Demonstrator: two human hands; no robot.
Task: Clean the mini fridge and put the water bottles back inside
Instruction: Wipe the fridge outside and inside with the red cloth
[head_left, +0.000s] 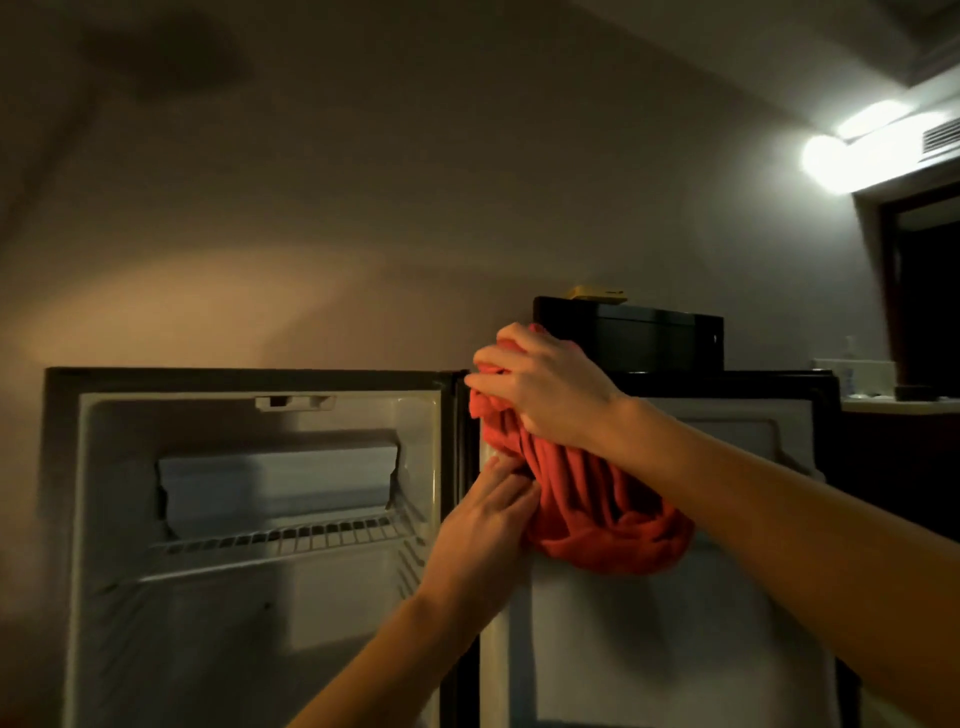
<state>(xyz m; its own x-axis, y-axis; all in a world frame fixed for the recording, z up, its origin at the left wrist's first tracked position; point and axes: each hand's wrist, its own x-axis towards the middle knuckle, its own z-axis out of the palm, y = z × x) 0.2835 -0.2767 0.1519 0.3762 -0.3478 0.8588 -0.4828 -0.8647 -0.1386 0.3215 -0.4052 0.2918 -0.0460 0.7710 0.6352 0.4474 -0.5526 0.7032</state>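
The right hand (540, 384) grips the bunched top of a red cloth (597, 499), fingers curled over the wad, and holds it against the upper corner of the open fridge door (675, 623), close to the hinge edge. The rest of the cloth hangs in folds below the hand and lies against the door's pale inner panel. The left hand (483, 525) comes up from below and touches the cloth's left edge with its fingers; whether they pinch the fabric or only rest on it cannot be told.

To the left, the mini fridge (249, 519) stands open, its cavity showing 1 wire shelf (280, 540) with a small freezer box (280, 483) above it. No part of the shelf carries anything that can be made out. A black box (649, 332) sits above and behind the door, with a yellow object (597, 293) on top. A bright lamp (852, 150) glows high on the right wall.
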